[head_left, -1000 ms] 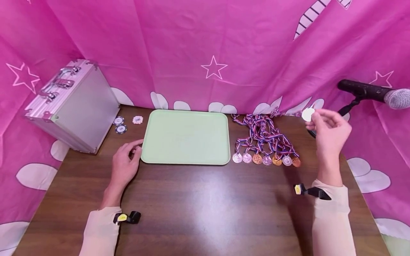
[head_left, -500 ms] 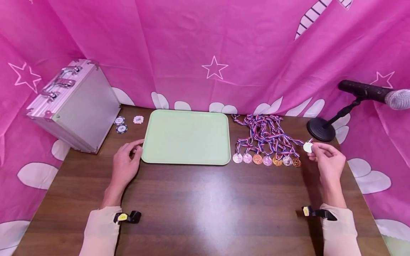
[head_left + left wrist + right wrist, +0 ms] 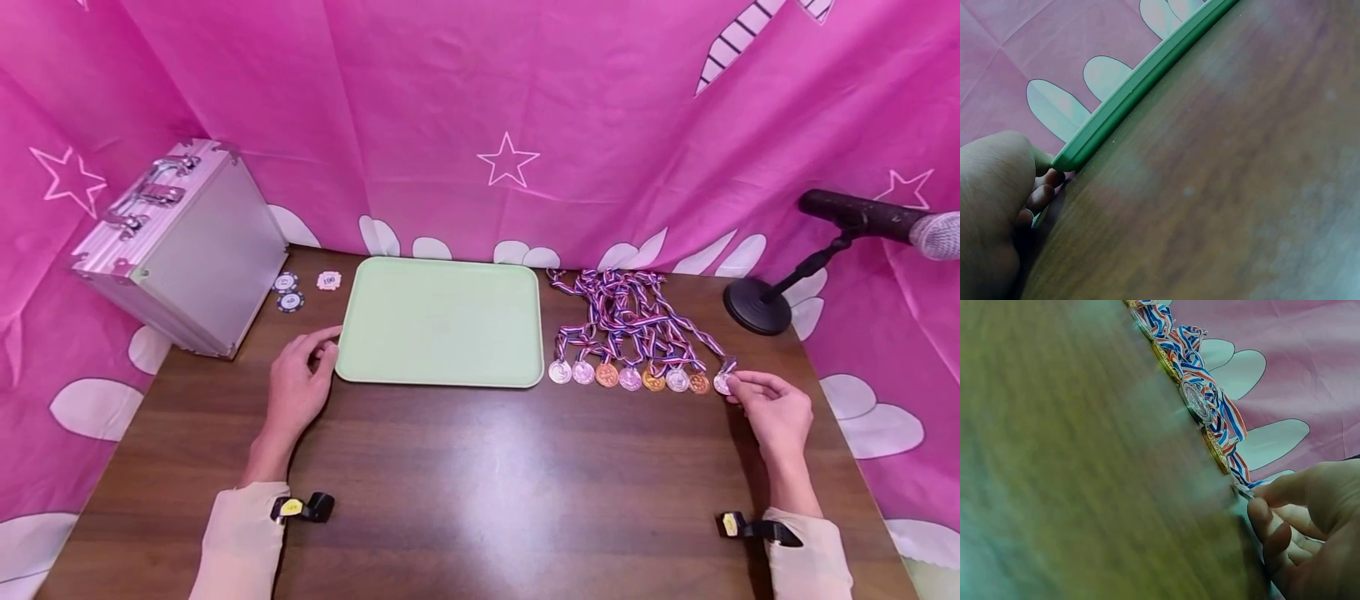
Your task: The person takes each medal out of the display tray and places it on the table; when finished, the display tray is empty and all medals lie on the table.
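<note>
At the right end of a row of medals [image 3: 630, 378], my right hand [image 3: 772, 412] pinches a silver medal [image 3: 722, 382] between thumb and fingertips, low at the tabletop. Its striped ribbon [image 3: 705, 337] runs back into the tangled pile of red, white and blue ribbons [image 3: 618, 304]. The right wrist view shows the held medal [image 3: 1244, 491] nearly edge-on, partly hidden by the fingers. My left hand [image 3: 300, 379] rests beside the light green tray [image 3: 438, 321], thumb and index fingertip touching its left edge. In the left wrist view some fingers are hidden behind the thumb side.
A silver metal case [image 3: 195, 258] stands at the back left, with several poker chips [image 3: 290, 301] beside it. A black microphone [image 3: 862, 215] on a round-based stand [image 3: 759, 305] is at the back right. A pink curtain [image 3: 420, 125] hangs behind the wooden table [image 3: 495, 483].
My right hand has come down and toward me from above the back of the table, bringing the silver medal into line with the others. My left hand stays at the tray.
</note>
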{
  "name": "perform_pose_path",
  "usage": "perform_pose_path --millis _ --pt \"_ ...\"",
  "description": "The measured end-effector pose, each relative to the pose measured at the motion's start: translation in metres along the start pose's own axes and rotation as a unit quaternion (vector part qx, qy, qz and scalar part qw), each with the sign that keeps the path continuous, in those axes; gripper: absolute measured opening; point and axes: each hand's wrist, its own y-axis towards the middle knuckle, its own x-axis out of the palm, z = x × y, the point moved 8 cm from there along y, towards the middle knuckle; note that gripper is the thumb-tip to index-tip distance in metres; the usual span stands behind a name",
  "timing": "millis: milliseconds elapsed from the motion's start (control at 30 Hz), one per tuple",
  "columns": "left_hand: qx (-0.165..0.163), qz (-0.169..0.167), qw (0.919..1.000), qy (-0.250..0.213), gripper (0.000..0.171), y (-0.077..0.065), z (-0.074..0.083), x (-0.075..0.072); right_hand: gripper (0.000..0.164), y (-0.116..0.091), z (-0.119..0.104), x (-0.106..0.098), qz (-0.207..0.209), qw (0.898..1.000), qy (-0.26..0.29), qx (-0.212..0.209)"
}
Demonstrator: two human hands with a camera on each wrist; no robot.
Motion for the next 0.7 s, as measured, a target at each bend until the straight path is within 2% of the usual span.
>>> perform_pose_path --millis 67,133,200,267,400,567,633,700 --pt "-0.002 -0.003 1.0000 0.003 0.029 0.000 -0.001 0.000 0.013 -0.002 -0.001 -0.001 0.006 0.997 -0.070 -0.030" --pt "-0.004 -0.006 1.0000 0.007 0.029 -0.001 -0.001 0.001 0.027 -0.005 -0.003 -0.002 0.017 0.990 -0.130 -0.058" --pt "-0.006 -0.008 0.9999 0.011 0.030 -0.001 -0.001 0.002 0.040 -0.007 -0.004 -0.002 0.030 0.981 -0.172 -0.079" --pt "-0.006 -0.007 0.9999 0.011 0.030 -0.001 -0.002 0.002 0.039 -0.009 -0.006 -0.001 0.039 0.976 -0.191 -0.094" --pt "-0.002 0.000 1.0000 0.004 0.029 0.000 -0.002 0.001 0.040 -0.011 -0.007 0.000 0.051 0.976 -0.183 -0.106" --pt "0.003 0.004 1.0000 0.002 0.029 0.000 0.000 0.000 0.040 -0.014 -0.004 -0.003 0.089 0.981 -0.144 -0.094" --pt "0.003 0.005 1.0000 0.003 0.030 0.000 0.001 0.000 0.035 -0.017 -0.004 -0.004 0.108 0.983 -0.117 -0.089" --pt "0.001 0.003 1.0000 0.005 0.030 0.001 0.001 0.001 0.022 -0.020 -0.006 -0.005 0.129 0.984 -0.090 -0.089"
